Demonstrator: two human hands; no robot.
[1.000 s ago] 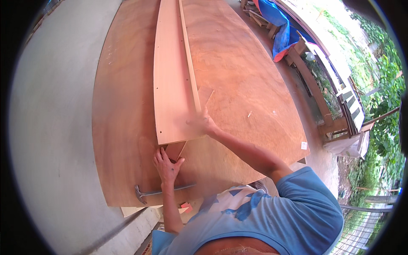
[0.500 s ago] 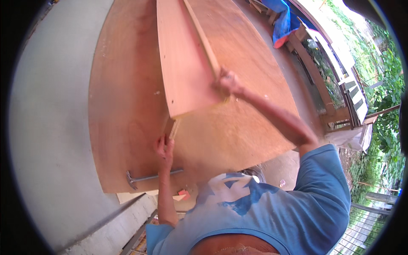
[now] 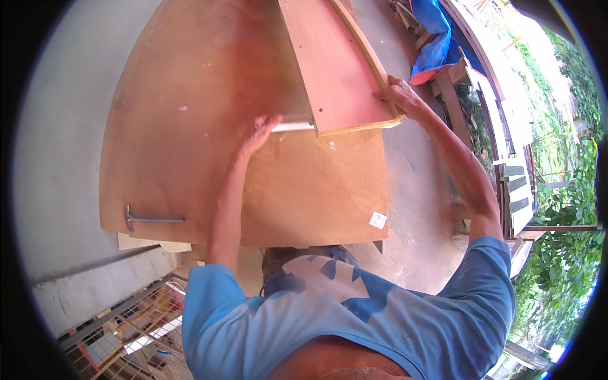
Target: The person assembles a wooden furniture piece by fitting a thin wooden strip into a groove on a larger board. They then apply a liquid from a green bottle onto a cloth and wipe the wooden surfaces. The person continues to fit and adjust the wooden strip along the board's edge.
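A long pinkish wooden panel (image 3: 339,76) with a raised wooden strip (image 3: 360,38) along its right side runs out past the top of the view. My right hand (image 3: 403,98) is closed round the near right corner of this panel, fingers on its top face. My left hand (image 3: 261,130) is closed at the end of a pale narrow strip (image 3: 292,126), which reaches to the panel's near left corner; blur hides whether the two are joined. Beneath lies a large brown plywood sheet (image 3: 183,152). A claw hammer (image 3: 155,220) rests on the sheet, near its lower left corner.
A small white paper label (image 3: 378,220) lies by the sheet's near right corner. A grey wall (image 3: 63,158) borders the left, above a wire mesh rack (image 3: 136,335). Blue tarp (image 3: 434,38) and stacked timber (image 3: 453,104) stand at the far right, with greenery beyond.
The panel has shifted right in the view, with my right hand still on it. My left hand has moved up with the strip, which now points sideways. The hammer appears farther left.
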